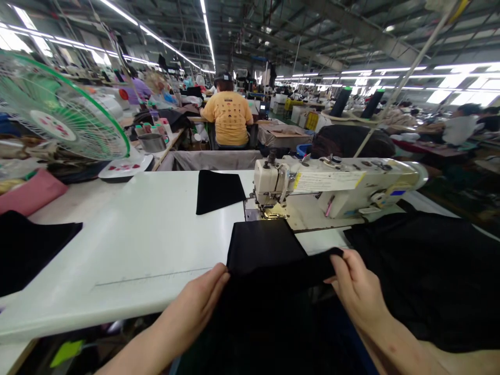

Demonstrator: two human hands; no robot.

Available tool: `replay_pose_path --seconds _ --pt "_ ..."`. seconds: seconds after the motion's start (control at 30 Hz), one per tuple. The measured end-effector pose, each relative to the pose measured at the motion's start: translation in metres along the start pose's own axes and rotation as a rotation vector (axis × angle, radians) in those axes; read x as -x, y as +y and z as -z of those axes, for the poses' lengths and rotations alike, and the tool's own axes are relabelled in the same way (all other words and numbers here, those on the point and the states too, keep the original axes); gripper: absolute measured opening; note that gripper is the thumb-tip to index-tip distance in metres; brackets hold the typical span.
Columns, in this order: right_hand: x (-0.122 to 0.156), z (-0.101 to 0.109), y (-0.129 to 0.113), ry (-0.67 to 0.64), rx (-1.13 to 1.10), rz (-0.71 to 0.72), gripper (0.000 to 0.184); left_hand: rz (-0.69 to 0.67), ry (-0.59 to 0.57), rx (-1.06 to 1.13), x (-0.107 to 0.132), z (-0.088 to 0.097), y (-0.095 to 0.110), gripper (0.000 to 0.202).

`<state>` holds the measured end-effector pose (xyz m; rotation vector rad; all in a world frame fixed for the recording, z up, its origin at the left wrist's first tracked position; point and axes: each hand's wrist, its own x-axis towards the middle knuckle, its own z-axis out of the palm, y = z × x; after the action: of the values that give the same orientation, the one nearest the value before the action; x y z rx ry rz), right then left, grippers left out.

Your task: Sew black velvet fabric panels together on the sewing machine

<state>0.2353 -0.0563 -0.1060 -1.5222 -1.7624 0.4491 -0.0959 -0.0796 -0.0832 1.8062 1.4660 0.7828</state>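
Between my two hands a piece of black fabric (pixel 281 271) is stretched at the table's front edge. My left hand (pixel 209 286) pinches its left corner, and my right hand (pixel 353 276) pinches the right end, slightly higher. A black fabric panel (pixel 260 239) lies flat just beyond, in front of the sewing machine (pixel 328 182); whether it joins the held piece I cannot tell. The machine's needle area (pixel 269 208) is a short way past that panel. Another black panel (pixel 219 191) rests on the white tabletop (pixel 156 219), left of the machine head.
A green fan (pixel 58 114) stands at the left, near pink cloth (pixel 31 192) and a black piece (pixel 31 250). More black fabric (pixel 433 276) is heaped at the right. Thread cones (pixel 341 101) rise behind the machine. A person in a yellow shirt (pixel 227 117) sits ahead.
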Motion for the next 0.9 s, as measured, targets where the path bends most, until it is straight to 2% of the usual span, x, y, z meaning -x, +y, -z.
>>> replay_pose_path --seconds 0.13,0.2,0.33,0.47,0.57,0.67,0.8,0.9 --pt "-0.043 -0.022 -0.006 -0.126 0.001 -0.084 0.026 0.174 -0.132 0.085 -0.020 -0.002 -0.010 0.029" --pt "-0.065 -0.035 -0.007 -0.182 0.007 -0.095 0.028 0.235 -0.161 0.115 -0.032 -0.004 -0.011 0.037" --pt "-0.100 -0.056 -0.001 -0.204 0.044 -0.084 0.027 0.225 -0.034 0.213 -0.064 -0.011 -0.009 0.049" --pt "-0.116 -0.071 0.008 -0.187 0.101 -0.075 0.025 0.186 0.112 0.328 -0.093 -0.015 -0.013 0.053" --pt "-0.123 -0.082 0.016 -0.173 0.131 -0.082 0.018 0.131 0.184 -0.011 -0.111 -0.016 -0.021 0.039" --pt "-0.129 -0.091 0.021 -0.171 0.134 -0.113 0.017 0.109 0.206 -0.333 -0.124 -0.019 -0.030 0.024" --pt "-0.136 -0.098 0.021 -0.199 0.100 -0.162 0.019 0.142 0.203 -0.376 -0.137 -0.024 -0.036 0.009" --pt "-0.131 -0.097 0.015 -0.167 0.043 -0.144 0.018 0.116 0.215 -0.339 -0.139 -0.026 -0.036 0.010"
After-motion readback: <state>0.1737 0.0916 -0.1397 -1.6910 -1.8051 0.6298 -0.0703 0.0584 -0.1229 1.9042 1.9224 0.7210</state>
